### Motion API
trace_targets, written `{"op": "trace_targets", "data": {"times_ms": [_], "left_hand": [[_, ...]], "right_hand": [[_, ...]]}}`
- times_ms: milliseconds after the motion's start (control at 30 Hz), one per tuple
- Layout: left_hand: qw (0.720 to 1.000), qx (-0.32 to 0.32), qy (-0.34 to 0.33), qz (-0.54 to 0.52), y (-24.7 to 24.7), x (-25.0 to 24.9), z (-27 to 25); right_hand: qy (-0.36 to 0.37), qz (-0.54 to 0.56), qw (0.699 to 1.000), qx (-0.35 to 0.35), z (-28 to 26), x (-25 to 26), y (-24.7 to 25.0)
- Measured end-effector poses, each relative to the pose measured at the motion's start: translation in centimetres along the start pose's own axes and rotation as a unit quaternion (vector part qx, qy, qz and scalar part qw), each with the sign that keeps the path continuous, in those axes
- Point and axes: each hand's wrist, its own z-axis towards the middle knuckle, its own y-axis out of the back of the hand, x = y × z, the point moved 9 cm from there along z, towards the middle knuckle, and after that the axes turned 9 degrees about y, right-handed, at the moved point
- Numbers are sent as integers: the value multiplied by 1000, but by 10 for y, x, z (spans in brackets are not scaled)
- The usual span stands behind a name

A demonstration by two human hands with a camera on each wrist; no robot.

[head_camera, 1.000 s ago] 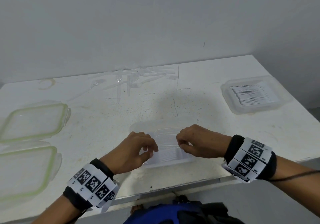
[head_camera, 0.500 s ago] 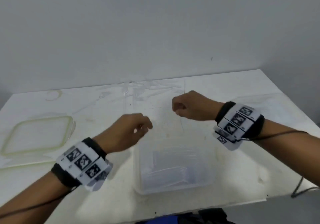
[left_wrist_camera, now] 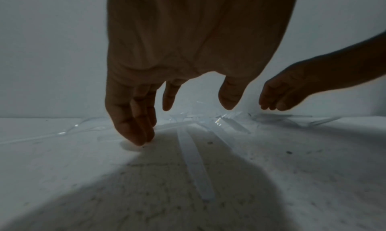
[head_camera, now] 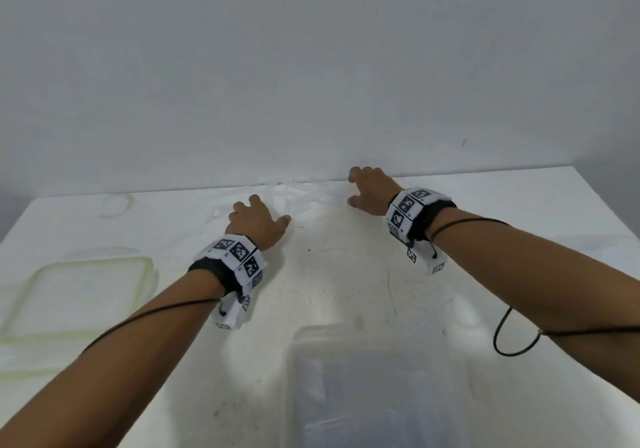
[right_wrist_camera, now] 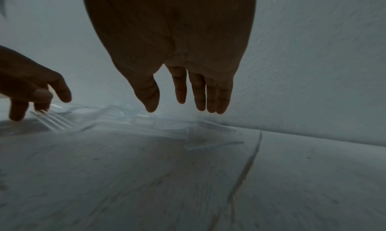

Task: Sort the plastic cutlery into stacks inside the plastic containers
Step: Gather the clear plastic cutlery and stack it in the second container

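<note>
The white desk (head_camera: pixel 329 291) carries everything, its far edge running along the wall. Near the front edge, roughly at the middle, sits a clear plastic container (head_camera: pixel 374 378); its contents are too blurred to name. At the left edge lie two green-rimmed lids (head_camera: pixel 86 295), one behind the other.

Both arms reach across to the far edge, where the loose clear cutlery (head_camera: pixel 304 194) lies in a scattered heap against the wall. The left hand (head_camera: pixel 258 222) hangs over the left side of the heap, fingers (left_wrist_camera: pixel 133 127) loosely spread and pointing down, the tips of the outer ones at or just above the desk surface; it holds nothing. The right hand (head_camera: pixel 369 189) hovers over the right side, fingers (right_wrist_camera: pixel 200 94) straight and slightly apart, also holding nothing.

In the left wrist view one long flat handle (left_wrist_camera: pixel 194 160) points back toward the front edge, beside the left fingertips. In the right wrist view a fork (right_wrist_camera: pixel 56 120) with its tines showing lies just under the left fingers.

The step in hand looks like a fetch: picking more pieces from the heap. The next move calls for singling out one kind from the tangle, pinching the thin slippery handles cleanly, and carrying them back to the container.
</note>
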Motion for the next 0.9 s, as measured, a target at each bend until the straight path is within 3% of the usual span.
{"op": "trace_targets", "data": {"times_ms": [133,333,533,900], "left_hand": [[999,-25,16,19,-6,-8,15],[999,-25,-14,19,-15,-11,24],[999,1,-33,-2,-18,-15,24],[994,1,-89,70,-26,-24,3]], "right_hand": [[-19,-10,1000,12,23,-16,-8],[-9,-48,998,30,35,-18,-15],[45,-27,999,15,23,-5,-17],[119,-74,990,36,-8,24,-25]]}}
